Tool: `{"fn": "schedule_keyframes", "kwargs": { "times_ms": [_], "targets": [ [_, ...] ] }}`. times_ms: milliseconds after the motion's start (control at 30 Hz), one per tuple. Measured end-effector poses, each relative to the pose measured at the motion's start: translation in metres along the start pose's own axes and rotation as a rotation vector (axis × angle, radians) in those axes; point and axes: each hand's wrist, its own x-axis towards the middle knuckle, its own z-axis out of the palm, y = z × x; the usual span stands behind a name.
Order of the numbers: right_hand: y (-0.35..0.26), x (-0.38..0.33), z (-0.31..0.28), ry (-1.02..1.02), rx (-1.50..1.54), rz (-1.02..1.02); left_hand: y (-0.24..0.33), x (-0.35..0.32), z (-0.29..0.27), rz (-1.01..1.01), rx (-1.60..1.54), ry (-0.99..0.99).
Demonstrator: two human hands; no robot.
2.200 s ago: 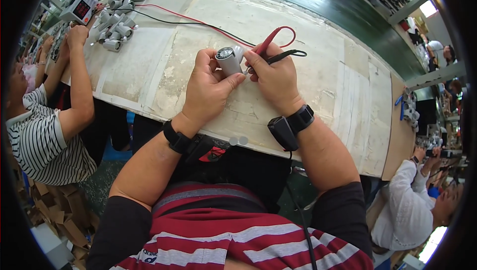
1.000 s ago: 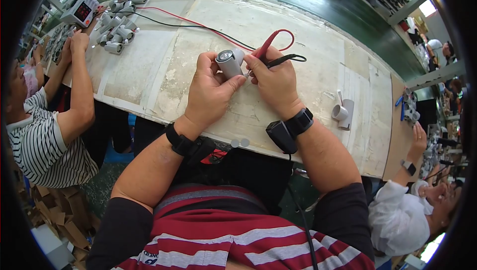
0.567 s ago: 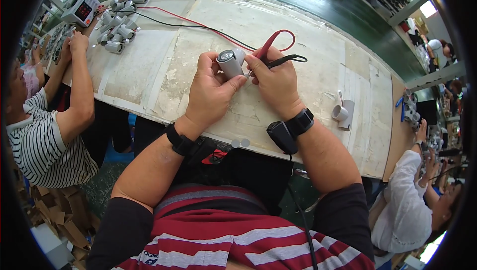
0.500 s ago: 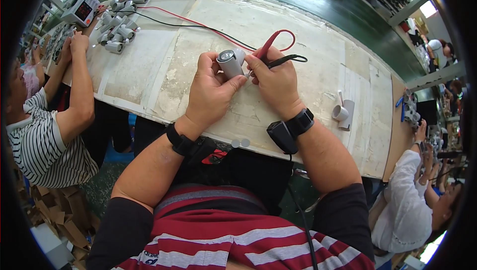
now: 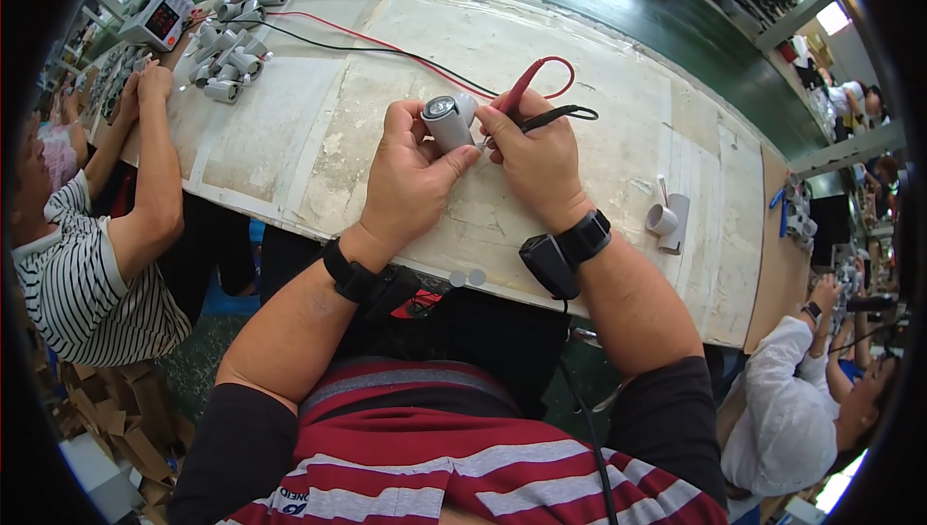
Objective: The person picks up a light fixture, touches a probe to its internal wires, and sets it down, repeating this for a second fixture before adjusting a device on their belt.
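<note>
Left hand (image 5: 410,177): gripping the grey cylindrical part (image 5: 447,122) from below and from 9 o'clock; thumb pressing along its side; fingers curling behind it.
Grey cylindrical part: sitting just above the middle of the worktable (image 5: 290,129); tilting with its round metal-faced end toward 11 o'clock; being held clear of the surface, though contact with the table cannot be told.
Right hand (image 5: 531,153): clenching around two test probes; red probe (image 5: 517,95) and black probe (image 5: 546,119) sticking out toward 1 o'clock; fingertips touching the part at its 3 o'clock side.
Leads: red wire (image 5: 386,47) and black wire (image 5: 367,47) running across the table toward 10 o'clock, reaching a meter box (image 5: 159,18).
Loose parts: a cluster of similar grey cylinders (image 5: 232,52) lying at 10 o'clock, well apart from the hands.
Small white cup-shaped piece (image 5: 664,219): resting on a pale plate at 3 o'clock.
Neighbour: a striped-shirted person's arm (image 5: 154,168) leaning on the table edge at 9 o'clock.
</note>
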Motion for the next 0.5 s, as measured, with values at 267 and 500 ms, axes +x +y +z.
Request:
{"fn": "schedule_keyframes", "kwargs": {
  "times_ms": [267, 500],
  "targets": [
    [-0.008, 0.004, -0.007, 0.136, 0.458, 0.116, 0.003, -0.001, -0.007, 0.030, -0.071, 0.019],
    [-0.010, 0.005, -0.015, 0.016, 0.430, 0.175, 0.036, -0.003, -0.029, -0.125, -0.365, -0.066]
  ]
}}
